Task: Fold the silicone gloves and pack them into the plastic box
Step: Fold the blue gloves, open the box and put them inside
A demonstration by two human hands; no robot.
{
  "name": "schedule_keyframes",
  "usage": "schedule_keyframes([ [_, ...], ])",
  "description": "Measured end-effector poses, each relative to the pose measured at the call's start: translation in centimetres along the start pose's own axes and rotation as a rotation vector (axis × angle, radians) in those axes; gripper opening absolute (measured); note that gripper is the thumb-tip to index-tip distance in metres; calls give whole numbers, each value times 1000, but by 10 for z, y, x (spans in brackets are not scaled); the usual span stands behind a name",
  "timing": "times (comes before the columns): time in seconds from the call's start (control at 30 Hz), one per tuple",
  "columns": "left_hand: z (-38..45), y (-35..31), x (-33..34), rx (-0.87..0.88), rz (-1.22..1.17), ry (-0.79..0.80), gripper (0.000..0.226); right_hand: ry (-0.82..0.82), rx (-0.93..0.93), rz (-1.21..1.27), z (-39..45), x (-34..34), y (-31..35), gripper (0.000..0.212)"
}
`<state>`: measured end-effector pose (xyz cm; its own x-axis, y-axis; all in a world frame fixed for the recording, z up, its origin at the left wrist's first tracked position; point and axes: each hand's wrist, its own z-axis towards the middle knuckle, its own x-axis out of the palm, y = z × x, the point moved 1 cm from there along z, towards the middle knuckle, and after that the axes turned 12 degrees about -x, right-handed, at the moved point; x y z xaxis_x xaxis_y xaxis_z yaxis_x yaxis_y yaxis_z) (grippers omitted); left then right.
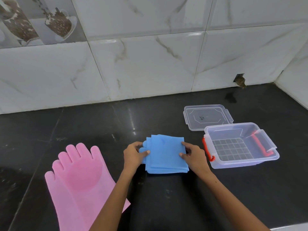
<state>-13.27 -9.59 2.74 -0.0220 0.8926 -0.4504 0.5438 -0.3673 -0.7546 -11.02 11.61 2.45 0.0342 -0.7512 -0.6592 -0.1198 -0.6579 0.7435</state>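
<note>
A folded blue silicone glove (pixel 165 155) is held on the black countertop (pixel 100 124) between both hands: the left hand (pixel 133 155) pinches its left edge, the right hand (pixel 194 155) grips its right edge. Just right of the right hand, the clear plastic box (pixel 241 145) with 2 red latches (pixel 207 150) is seen open, nothing inside. Its lid (pixel 207 116) lies just beyond. Left of the left hand, 1 pink silicone glove (pixel 80 184) lies flat, unfolded.
</note>
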Motion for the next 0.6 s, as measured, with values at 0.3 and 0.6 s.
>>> schedule_keyframes([
  [0.3, -9, -4, 3, 82, -38, -106, 26, -54, 0, 69, -5, -6, 7, 51],
  [0.6, -22, -19, -18, 172, -53, -156, 26, -91, -90, 115, -10, -19, 30, 51],
])
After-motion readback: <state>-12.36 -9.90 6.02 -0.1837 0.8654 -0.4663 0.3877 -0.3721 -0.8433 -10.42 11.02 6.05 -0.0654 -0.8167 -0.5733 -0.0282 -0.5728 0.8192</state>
